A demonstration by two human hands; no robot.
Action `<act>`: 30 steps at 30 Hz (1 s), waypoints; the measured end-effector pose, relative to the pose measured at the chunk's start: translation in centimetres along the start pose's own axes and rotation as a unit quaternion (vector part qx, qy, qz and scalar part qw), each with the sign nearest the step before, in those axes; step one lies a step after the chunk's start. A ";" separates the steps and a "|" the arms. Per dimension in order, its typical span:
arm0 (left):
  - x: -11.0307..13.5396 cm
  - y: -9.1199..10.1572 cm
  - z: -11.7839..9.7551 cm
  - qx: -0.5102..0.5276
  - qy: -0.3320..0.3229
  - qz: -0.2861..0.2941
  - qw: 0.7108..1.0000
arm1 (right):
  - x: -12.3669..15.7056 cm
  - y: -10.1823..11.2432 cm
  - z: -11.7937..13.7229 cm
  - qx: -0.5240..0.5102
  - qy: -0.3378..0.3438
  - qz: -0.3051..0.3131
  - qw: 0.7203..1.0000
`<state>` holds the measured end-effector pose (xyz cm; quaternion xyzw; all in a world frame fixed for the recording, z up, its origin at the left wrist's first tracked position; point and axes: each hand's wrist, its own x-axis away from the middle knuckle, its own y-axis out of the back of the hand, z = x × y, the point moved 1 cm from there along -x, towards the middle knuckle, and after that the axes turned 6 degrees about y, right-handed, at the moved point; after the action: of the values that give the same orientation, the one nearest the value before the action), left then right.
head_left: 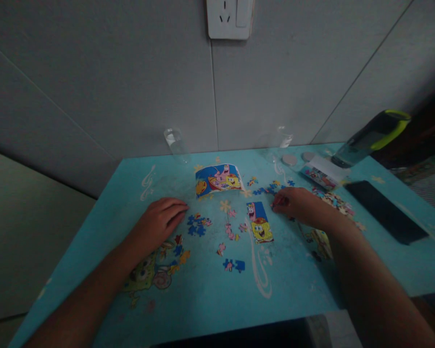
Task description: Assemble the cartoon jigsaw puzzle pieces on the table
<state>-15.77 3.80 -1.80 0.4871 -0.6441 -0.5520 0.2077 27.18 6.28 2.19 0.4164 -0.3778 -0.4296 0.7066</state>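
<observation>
My left hand lies flat on the table with its fingers stretched out, beside a small cluster of blue puzzle pieces. Thumb and fingers of my right hand are pinched together; a tiny dark bit shows at the tips, too small to make out. Just left of that hand is a joined strip of puzzle with a yellow and a pink cartoon figure. A picture card of a cartoon boat scene sits farther back. Loose pink pieces are scattered mid-table, with blue pieces nearer me.
More blue pieces lie behind my right hand, and a mixed pile to its right. Along the back are two clear containers, round lids, a small box and a bottle. A dark flat object lies right.
</observation>
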 end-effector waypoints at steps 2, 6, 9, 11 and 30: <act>0.0 0.0 0.1 -0.003 -0.003 0.000 1.000 | 0.0 0.2 0.3 0.000 0.002 0.003 1.000; 0.0 0.0 0.2 -0.007 0.000 0.004 1.000 | 0.0 0.5 0.7 -0.006 -0.006 0.011 1.000; 0.0 0.0 0.3 -0.005 -0.006 0.005 1.000 | 0.1 0.6 0.9 -0.012 -0.004 0.006 1.000; 0.0 0.0 0.4 -0.005 -0.010 0.005 1.000 | 0.1 0.7 1.0 -0.007 -0.003 0.005 1.000; 0.0 -0.2 0.6 -0.008 -0.016 0.000 1.000 | 0.1 0.6 0.9 0.017 0.011 0.008 1.000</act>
<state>-16.19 4.12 -2.21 0.4765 -0.6431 -0.5647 0.2012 26.58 6.14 3.13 0.4297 -0.3808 -0.4126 0.7072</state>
